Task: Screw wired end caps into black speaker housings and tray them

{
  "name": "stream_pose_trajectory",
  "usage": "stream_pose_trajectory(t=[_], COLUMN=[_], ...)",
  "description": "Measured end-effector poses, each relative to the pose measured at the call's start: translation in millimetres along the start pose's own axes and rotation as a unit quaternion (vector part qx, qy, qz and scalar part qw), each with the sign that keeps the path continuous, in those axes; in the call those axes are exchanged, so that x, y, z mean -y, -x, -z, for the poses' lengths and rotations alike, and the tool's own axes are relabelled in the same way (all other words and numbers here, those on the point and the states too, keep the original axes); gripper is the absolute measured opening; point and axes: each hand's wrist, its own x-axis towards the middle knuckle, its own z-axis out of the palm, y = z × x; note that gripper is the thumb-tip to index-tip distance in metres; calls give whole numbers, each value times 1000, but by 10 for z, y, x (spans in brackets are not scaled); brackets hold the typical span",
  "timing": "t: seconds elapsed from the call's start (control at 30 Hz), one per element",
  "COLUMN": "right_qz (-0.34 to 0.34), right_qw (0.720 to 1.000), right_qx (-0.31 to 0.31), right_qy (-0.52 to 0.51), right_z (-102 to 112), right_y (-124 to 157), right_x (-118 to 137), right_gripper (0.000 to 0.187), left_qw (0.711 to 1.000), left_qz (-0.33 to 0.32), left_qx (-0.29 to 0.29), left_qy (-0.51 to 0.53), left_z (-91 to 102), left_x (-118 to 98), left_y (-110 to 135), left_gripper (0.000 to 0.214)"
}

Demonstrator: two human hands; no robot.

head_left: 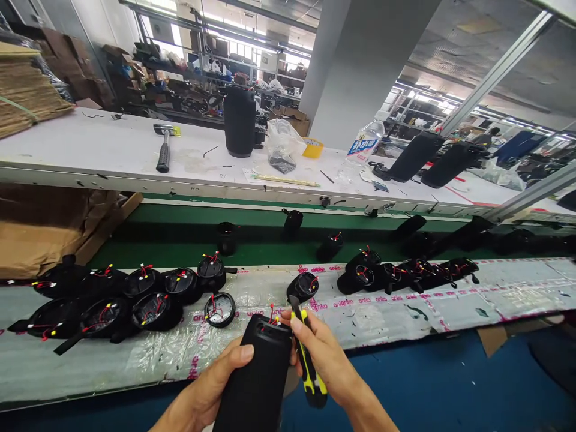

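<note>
A black cylindrical speaker body [258,381] stands tilted in front of me, its open end up, with red and yellow wire connectors [272,321] sticking out. My left hand [220,375] wraps round its left side, thumb on the front. In my right hand [321,354] is a yellow and black utility knife [308,366], its front end pointing up beside the speaker's top edge. The right fingertips are at the speaker's rim by the wires. A black ring with wires [220,309] lies on the bench to the left, and a short black speaker body [303,287] stands just beyond my hands.
Several wired speaker bodies [155,309] crowd the plastic-covered bench [252,288] at left; more [391,273] stand at right. A green conveyor belt [261,225] runs behind. The white shelf [198,138] holds a hammer [165,147], tape [312,148] and a bottle [365,143].
</note>
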Motion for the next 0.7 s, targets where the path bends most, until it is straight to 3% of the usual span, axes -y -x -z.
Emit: stream_pose_trajectory(t=[0.1, 0.23, 0.33, 0.4, 0.43, 0.5, 0.57, 0.7], right_qz=[-3, -2, 28, 58, 71, 89, 86, 77], right_qw=[1000, 999, 987, 968, 953, 923, 901, 885], right_qx=[1, -14, -92, -167, -204, -259, -283, -277], right_qy=[7, 45, 125, 179, 210, 272, 317, 365], right_z=[-17, -56, 91, 321, 458, 724, 911, 1008], right_y=[33, 42, -91, -288, -414, -699, -987, -1399], right_x=[-38, -62, -109, -159, -190, -268, -364, -562], right_gripper=[64, 64, 65, 63, 61, 59, 67, 81], left_qw=[999, 996, 995, 994, 982, 930, 882, 808], left_qz=[28, 75, 84, 20, -29, -117, -155, -211], left_qx=[-2, -22, -44, -96, -133, -207, -254, -311], left_qy=[33, 40, 33, -58, -132, -281, -366, -454], left_z=[-13, -16, 55, 136, 183, 283, 388, 638], left_x=[66, 48, 73, 124, 157, 234, 317, 450], left_y=[7, 21, 31, -7, -53, -215, -467, -1081], left_gripper=[51, 65, 69, 70, 72, 77, 82, 77])
